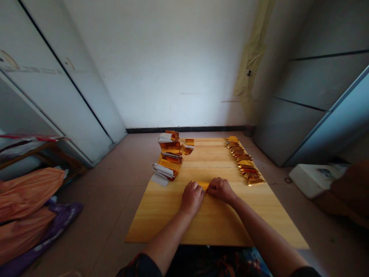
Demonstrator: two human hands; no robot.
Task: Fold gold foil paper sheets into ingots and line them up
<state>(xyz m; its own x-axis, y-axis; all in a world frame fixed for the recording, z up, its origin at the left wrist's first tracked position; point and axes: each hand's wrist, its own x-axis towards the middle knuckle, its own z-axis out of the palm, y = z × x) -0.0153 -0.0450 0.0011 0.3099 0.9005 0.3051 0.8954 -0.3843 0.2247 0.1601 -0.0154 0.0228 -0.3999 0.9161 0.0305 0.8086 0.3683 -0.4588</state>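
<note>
My left hand [192,197] and my right hand [221,189] meet near the middle of the wooden table. Between them is a sheet of gold foil paper [203,185], partly hidden by the fingers, and both hands are closed on its near edge. To the left lie stacks of gold foil paper sheets [173,166] with white undersides, fanned and curled. A few loose sheets [188,146] sit just right of those stacks. Along the right side runs a row of folded gold paper pieces [243,159], overlapping one another.
The wooden board tabletop [161,223] ends just in front of my lap. A white wall stands behind it. Orange cloth [29,192] and a purple bag [65,219] are at the left; a grey refrigerator [305,84] and white box [305,179] stand at the right.
</note>
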